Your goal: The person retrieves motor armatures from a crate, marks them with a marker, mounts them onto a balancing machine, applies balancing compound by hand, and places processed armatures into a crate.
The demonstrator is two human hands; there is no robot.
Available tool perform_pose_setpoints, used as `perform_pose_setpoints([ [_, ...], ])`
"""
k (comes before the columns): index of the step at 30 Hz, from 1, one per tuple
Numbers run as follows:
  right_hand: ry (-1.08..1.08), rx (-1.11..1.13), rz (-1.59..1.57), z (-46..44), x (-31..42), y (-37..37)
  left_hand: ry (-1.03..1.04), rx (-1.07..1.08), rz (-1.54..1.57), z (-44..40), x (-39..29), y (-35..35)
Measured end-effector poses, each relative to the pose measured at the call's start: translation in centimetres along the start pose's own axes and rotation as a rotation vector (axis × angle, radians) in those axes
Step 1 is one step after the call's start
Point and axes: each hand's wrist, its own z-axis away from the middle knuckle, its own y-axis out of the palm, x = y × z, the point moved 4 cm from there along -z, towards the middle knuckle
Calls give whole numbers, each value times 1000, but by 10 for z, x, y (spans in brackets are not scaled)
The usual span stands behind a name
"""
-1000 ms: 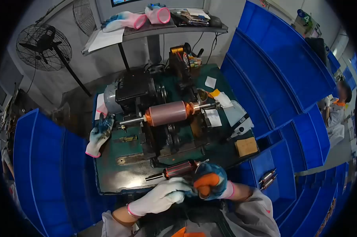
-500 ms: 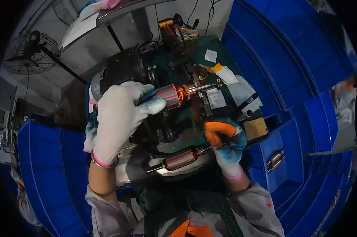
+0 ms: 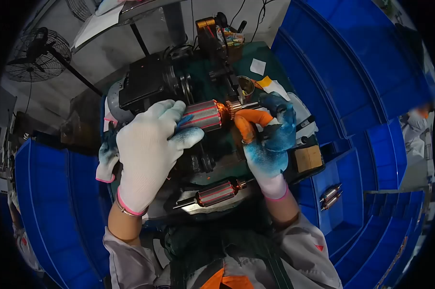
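Note:
A motor rotor [image 3: 205, 115] with red-lined slots and copper windings lies across the machine stand. My left hand [image 3: 152, 139], in a white glove with blue fingertips, grips its left end. At the rotor's right end is my right hand [image 3: 268, 135], in a blue and white glove with orange finger covers; its fingers are curled beside the copper commutator and shaft, and what they hold is hidden. A second rotor [image 3: 217, 193] lies at the table's front edge, below both hands. Behind my left hand stands a dark motor [image 3: 147, 82].
Blue bins stand left [image 3: 58, 207] and right [image 3: 323, 72]; one right bin holds small rotors [image 3: 331, 196]. A wooden block [image 3: 309, 158], a round tin [image 3: 246, 85] and a loose glove [image 3: 108, 156] rest on the table. A fan [image 3: 37, 55] stands back left.
My hands have moved from near my body up to the rotor on the stand, my left hand first. My right hand has since risen to the shaft end.

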Motion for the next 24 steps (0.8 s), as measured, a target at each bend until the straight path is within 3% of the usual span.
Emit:
perform_pose_setpoints([
  [5,-268,-172,257,-10,10,9,69,-41,11,0,4,3],
  [7,-172,-221,274,-9,9,12,81,-68,-21,4,1,4],
  [9,-119,-159,301,-13,19,9,80,-107,-141,9,-3,6],
  [11,-299,90,367,-11,24,6,97,-108,-138,10,0,9],
  [12,-407,154,539,-3,21,9,109,-122,-163,11,-2,9],
  [14,-507,228,592,11,18,10,123,-128,-184,12,-6,10],
  [15,-420,223,528,11,14,10,98,-102,-203,12,-8,11],
  [17,-475,380,540,-1,16,2,83,-81,-227,13,-9,12],
  [19,-293,239,245,5,-17,-5,123,-112,-241,14,-8,11],
  [22,-592,194,493,16,9,4,101,-107,-242,14,-8,12],
  [23,-595,253,613,16,10,5,109,-135,-233,15,-7,13],
  [24,-543,209,532,13,9,3,105,-143,-240,16,-8,13],
])
